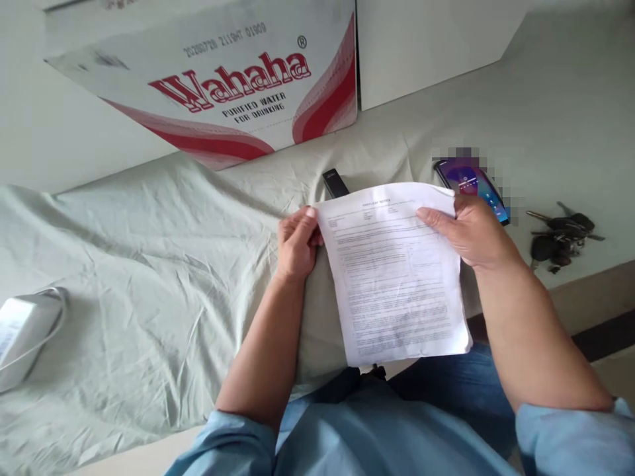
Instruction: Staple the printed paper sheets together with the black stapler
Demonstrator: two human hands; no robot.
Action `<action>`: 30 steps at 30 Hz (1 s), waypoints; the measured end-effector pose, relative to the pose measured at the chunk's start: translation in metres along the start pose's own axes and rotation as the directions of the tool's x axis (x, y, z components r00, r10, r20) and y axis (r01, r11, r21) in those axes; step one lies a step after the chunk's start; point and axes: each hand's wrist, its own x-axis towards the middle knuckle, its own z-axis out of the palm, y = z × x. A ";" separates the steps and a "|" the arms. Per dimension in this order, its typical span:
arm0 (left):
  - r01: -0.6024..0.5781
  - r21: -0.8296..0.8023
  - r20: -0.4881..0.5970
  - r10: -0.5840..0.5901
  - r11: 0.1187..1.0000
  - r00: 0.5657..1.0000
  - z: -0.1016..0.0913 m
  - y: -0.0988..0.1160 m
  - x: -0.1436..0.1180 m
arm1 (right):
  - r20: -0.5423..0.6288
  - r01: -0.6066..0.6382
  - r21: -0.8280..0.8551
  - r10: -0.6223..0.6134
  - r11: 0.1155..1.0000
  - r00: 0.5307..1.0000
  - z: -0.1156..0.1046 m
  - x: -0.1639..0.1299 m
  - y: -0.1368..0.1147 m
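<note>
pale green sheet under a printed paper, both hands clamped on its top corners.

There is one printed sheet, one phone, one bunch of keys, one cardboard box, one black remote, and two hands: left hand, right hand.
</note>
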 end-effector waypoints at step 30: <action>-0.092 0.263 0.150 0.054 0.960 0.987 -0.001 0.004 -0.007 | -0.504 0.228 -0.240 -0.322 0.944 0.802 -0.031 0.013 0.009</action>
